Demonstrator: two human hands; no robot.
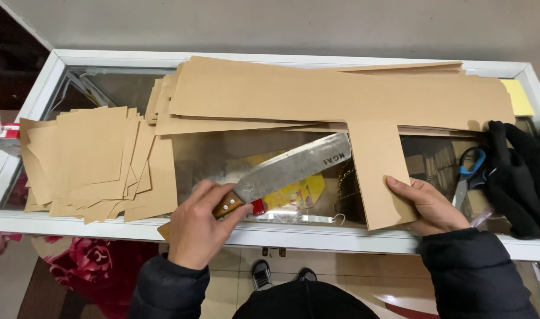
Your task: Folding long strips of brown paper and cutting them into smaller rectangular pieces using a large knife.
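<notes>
Risk sits mostly with the cleaver [293, 166]: the left hand [199, 221] is wrapped tight around its wooden handle, and the broad blade lies flat over the glass counter [281, 236], pointing toward the brown paper strip [379, 174] that the right hand [426, 207] pins down with flattened fingers. If the blade slides along the strip's edge, those fingertips are close enough to be nicked, and smooth glass gives the paper little grip, so it could skid under pressure. A hard press might also mark or stress the glass itself.

Long brown sheets [335, 94] are stacked across the far side, overlapping the strip's top end, which could drag them along. A loose pile of cut squares [95, 162] spreads at the left, near the knife hand's elbow room. Scissors [470, 171] with blue handles and a black glove [521, 177] lie at the right, just beside the right hand. Yellow packaging [296, 192] appears to lie under the glass, though reflections make that uncertain.
</notes>
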